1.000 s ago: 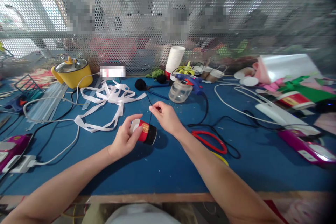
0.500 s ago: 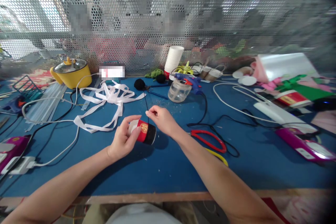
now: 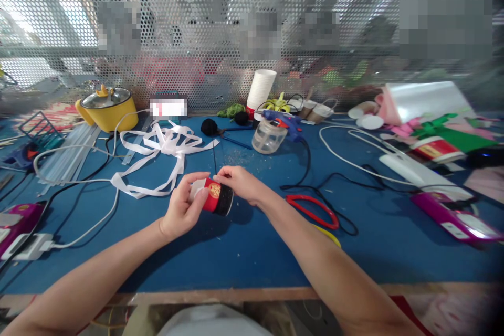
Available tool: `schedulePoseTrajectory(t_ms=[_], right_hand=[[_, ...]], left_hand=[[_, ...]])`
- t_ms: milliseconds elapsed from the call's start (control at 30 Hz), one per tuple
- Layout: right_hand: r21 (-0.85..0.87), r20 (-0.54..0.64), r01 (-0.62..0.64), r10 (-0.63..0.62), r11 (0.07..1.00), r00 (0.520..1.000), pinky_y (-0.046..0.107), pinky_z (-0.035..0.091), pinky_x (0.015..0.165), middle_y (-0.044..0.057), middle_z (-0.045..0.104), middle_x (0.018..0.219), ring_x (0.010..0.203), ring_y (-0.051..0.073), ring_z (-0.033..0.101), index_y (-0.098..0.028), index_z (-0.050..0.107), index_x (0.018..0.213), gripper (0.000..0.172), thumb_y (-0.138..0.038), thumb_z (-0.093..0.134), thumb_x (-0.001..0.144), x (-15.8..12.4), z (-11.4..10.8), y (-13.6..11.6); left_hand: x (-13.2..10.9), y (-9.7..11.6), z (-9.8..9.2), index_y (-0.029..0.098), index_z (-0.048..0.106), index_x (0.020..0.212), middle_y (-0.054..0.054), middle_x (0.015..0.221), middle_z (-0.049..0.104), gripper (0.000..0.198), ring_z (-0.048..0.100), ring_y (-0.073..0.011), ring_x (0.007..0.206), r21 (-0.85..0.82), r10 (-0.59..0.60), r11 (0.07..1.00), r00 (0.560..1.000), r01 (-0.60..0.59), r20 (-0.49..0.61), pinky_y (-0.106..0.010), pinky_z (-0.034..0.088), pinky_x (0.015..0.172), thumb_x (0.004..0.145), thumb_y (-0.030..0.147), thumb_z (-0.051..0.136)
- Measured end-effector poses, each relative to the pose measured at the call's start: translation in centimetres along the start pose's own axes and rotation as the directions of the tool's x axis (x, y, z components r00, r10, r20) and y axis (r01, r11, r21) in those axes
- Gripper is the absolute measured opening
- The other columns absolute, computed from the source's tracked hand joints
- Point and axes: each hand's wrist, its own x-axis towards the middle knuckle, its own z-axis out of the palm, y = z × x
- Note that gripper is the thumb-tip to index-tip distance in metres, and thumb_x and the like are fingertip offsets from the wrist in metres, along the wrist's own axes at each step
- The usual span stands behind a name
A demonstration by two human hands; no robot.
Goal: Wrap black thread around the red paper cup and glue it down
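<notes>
My left hand [image 3: 181, 209] is wrapped round a red and white paper cup [image 3: 213, 194], which lies tilted on its side just above the table. A gold emblem shows on the cup, and a band of black yarn [image 3: 225, 200] covers its right end. Beyond the cup, my right hand [image 3: 241, 184] has thumb and fingers pinched on the black yarn strand, close against the cup's upper side. That strand runs back toward a black yarn ball [image 3: 209, 126]. Parts of the right fingertips are hidden behind the cup.
White ribbon [image 3: 173, 142] lies heaped at the left, before a yellow pot [image 3: 112, 113]. A glue gun [image 3: 285, 122] rests on a clear plastic jar [image 3: 268, 137]. Red-handled scissors or pliers [image 3: 311, 212] lie right of my hands, near black cables. A perforated metal screen [image 3: 220, 37] stands behind.
My right hand has moved left and slightly down, in against the far side of the cup. The yarn strand has shifted left with it. The left hand has barely moved.
</notes>
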Motion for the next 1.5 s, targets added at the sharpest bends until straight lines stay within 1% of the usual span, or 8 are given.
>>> schedulePoseTrajectory(t_ms=[400, 567, 700, 867, 1000, 1167, 1300, 1500], right_hand=[[0.090, 0.124, -0.098, 0.086, 0.991, 0.988, 0.017, 0.025, 0.036, -0.007, 0.042, 0.045, 0.035, 0.005, 0.034, -0.017, 0.053, 0.064, 0.019, -0.029, 0.056, 0.078, 0.5, 0.1, 0.7], [0.081, -0.037, -0.074, 0.078, 0.994, 0.996, 0.018, 0.024, 0.034, -0.009, 0.036, 0.037, 0.031, 0.005, 0.032, -0.017, 0.049, 0.059, 0.025, -0.026, 0.050, 0.083, 0.4, -0.6, -0.2], [0.089, -0.168, -0.014, 0.028, 0.996, 0.985, 0.017, 0.027, 0.034, -0.007, 0.043, 0.043, 0.032, 0.004, 0.035, -0.017, 0.049, 0.066, 0.027, -0.032, 0.044, 0.089, -0.8, -1.8, -2.1], [0.144, -0.061, 0.000, 0.009, 0.990, 0.998, 0.019, 0.032, 0.035, -0.004, 0.048, 0.048, 0.035, 0.006, 0.040, -0.018, 0.048, 0.066, 0.032, -0.045, 0.051, 0.083, -2.5, -1.1, -2.7], [0.194, -0.087, 0.059, -0.043, 0.979, 0.995, 0.020, 0.035, 0.040, -0.005, 0.046, 0.052, 0.042, 0.008, 0.043, -0.020, 0.043, 0.071, 0.034, -0.052, 0.051, 0.079, -2.7, 0.1, -1.1], [0.122, -0.087, 0.143, -0.133, 0.982, 0.987, 0.022, 0.034, 0.045, -0.006, 0.044, 0.054, 0.046, 0.008, 0.041, -0.021, 0.040, 0.069, 0.029, -0.045, 0.054, 0.077, -3.0, 0.2, -0.2], [0.018, -0.056, 0.184, -0.183, 0.983, 0.982, 0.023, 0.031, 0.049, -0.007, 0.041, 0.054, 0.049, 0.008, 0.037, -0.020, 0.043, 0.064, 0.024, -0.034, 0.059, 0.075, -3.4, 0.1, -0.7], [-0.045, -0.115, 0.193, -0.197, 0.980, 0.974, 0.027, 0.039, 0.058, -0.002, 0.051, 0.061, 0.058, 0.013, 0.048, -0.019, 0.050, 0.069, 0.027, -0.044, 0.054, 0.079, -3.1, -0.5, -0.3]], left_hand=[[0.3, 0.5, 0.1, 0.017, 0.051, 0.108, 0.004, 0.059, 0.048, 0.026, 0.037, -0.0052, 0.043, -0.087, -0.099, 0.992, 0.994, 0.096, -0.041, -0.015, 0.032, 0.042, 0.088, 0.033, 0.049], [1.1, 0.2, -0.2, 0.017, 0.052, 0.108, 0.001, 0.071, 0.053, 0.027, 0.044, -0.0072, 0.053, -0.016, -0.138, 0.990, 0.976, 0.137, -0.166, -0.018, 0.039, 0.052, 0.087, 0.034, 0.048], [1.6, -0.6, -0.4, 0.017, 0.051, 0.108, 0.003, 0.068, 0.050, 0.026, 0.041, -0.0072, 0.052, 0.027, -0.152, 0.987, 0.966, 0.161, -0.211, -0.018, 0.038, 0.053, 0.087, 0.033, 0.048], [1.3, -1.7, -0.6, 0.017, 0.047, 0.115, -0.004, 0.089, 0.058, 0.032, 0.051, -0.0094, 0.062, 0.089, -0.114, 0.988, 0.987, 0.124, -0.110, -0.021, 0.043, 0.060, 0.087, 0.030, 0.048], [1.4, -1.7, -0.8, 0.017, 0.046, 0.118, -0.008, 0.103, 0.060, 0.040, 0.057, -0.0145, 0.079, 0.149, -0.098, 0.984, 0.995, 0.099, -0.016, -0.028, 0.046, 0.074, 0.081, 0.028, 0.056], [2.3, -1.4, -0.9, 0.016, 0.045, 0.120, -0.001, 0.074, 0.061, 0.046, 0.055, -0.0117, 0.061, -0.154, -0.314, 0.935, 0.948, 0.319, 0.057, -0.024, 0.046, 0.058, 0.082, 0.041, 0.054], [2.5, -1.9, -1.1, 0.016, 0.052, 0.112, 0.002, 0.067, 0.057, 0.043, 0.051, -0.0088, 0.054, -0.231, -0.446, 0.858, 0.888, 0.459, 0.108, -0.020, 0.042, 0.052, 0.081, 0.046, 0.054], [1.9, -2.0, -0.8, 0.014, 0.060, 0.101, -0.003, 0.079, 0.062, 0.034, 0.055, -0.0113, 0.066, -0.082, -0.354, 0.929, 0.932, 0.360, 0.080, -0.022, 0.046, 0.063, 0.083, 0.042, 0.052]])
